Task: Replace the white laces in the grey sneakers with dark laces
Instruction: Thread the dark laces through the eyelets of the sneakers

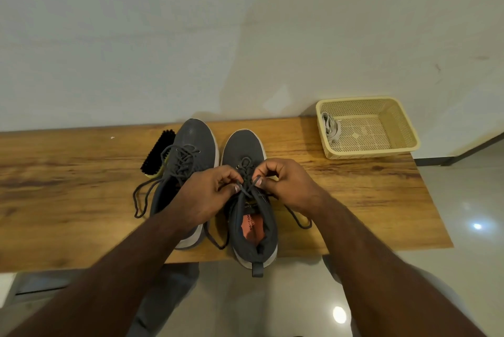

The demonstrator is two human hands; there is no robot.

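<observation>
At frame centre, on the wooden table (354,200): two grey sneakers, right sneaker (246,151) and left sneaker (192,140), white-soled, dark-laced. Left hand (210,194) and right hand (286,186) pinching dark lace (246,173) ends above right sneaker. White laces (330,126) coiled in cream basket (403,129), upper right.

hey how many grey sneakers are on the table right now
2. The left sneaker lies beside the brush, already threaded with a dark lace. The right sneaker sits next to it, under both hands, left hand and right hand. None looks hidden.
</observation>
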